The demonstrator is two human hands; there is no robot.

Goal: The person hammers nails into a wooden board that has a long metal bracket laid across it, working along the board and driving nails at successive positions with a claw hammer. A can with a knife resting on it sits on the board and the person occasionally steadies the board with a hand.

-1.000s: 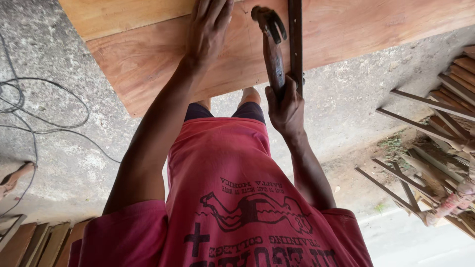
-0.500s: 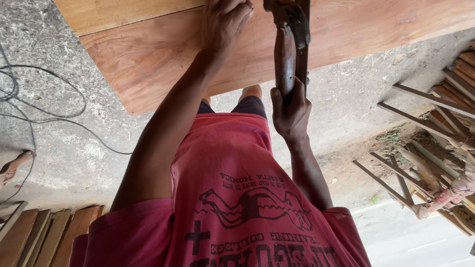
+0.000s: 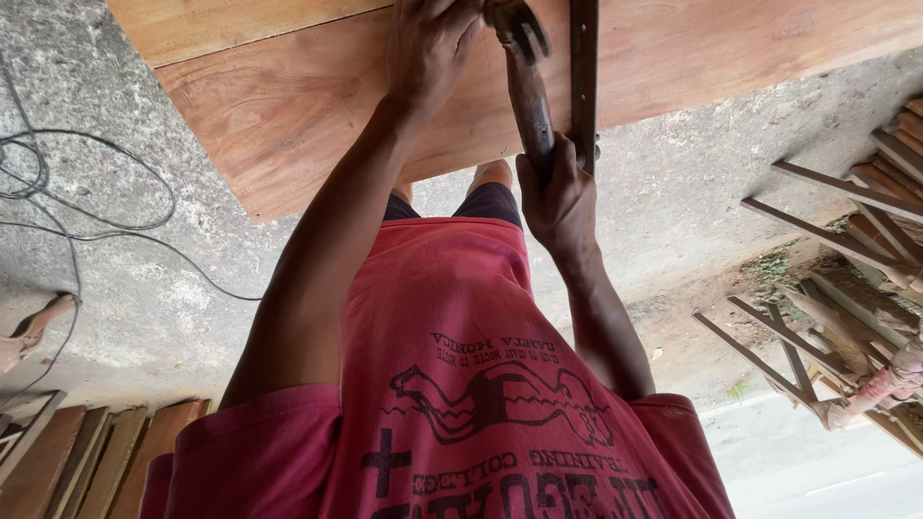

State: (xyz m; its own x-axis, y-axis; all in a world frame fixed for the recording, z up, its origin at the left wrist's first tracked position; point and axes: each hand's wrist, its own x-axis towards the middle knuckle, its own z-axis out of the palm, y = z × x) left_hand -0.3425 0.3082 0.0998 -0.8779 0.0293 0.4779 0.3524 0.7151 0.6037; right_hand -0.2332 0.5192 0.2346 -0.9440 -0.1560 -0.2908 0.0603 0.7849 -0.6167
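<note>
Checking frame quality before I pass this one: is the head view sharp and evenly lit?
Head view: soft, even daylight, no glare or hard shadows; the brown wooden board shows crisp grain; the right hand gripping the dark-handled hammer is sharp, the hammer's head cropped at the top edge.

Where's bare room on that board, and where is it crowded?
Bare: the board from the left hand out to its corner, and beyond the metal strip. Crowded: between the left hand and the strip, where the right hand holds the hammer.
</note>
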